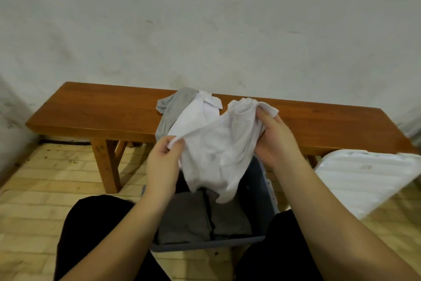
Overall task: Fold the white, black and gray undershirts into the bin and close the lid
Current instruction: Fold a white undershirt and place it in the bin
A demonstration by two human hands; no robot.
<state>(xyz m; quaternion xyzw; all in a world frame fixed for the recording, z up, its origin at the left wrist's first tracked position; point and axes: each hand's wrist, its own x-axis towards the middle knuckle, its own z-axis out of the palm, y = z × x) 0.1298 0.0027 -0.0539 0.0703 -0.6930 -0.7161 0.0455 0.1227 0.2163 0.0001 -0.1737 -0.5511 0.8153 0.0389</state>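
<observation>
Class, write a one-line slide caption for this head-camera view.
Both hands, left hand and right hand, hold a white undershirt above the open bin.

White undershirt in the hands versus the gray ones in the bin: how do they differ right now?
The white undershirt hangs crumpled and unfolded, gripped by the left hand and right hand above the bin. The gray undershirts lie folded flat inside the bin, touched by neither hand. The first is bright white, the others dark gray. Both are soft knit garments.

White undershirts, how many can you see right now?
2: one white undershirt held in both hands above the bin, another lying on the bench. More may be hidden underneath.
</observation>
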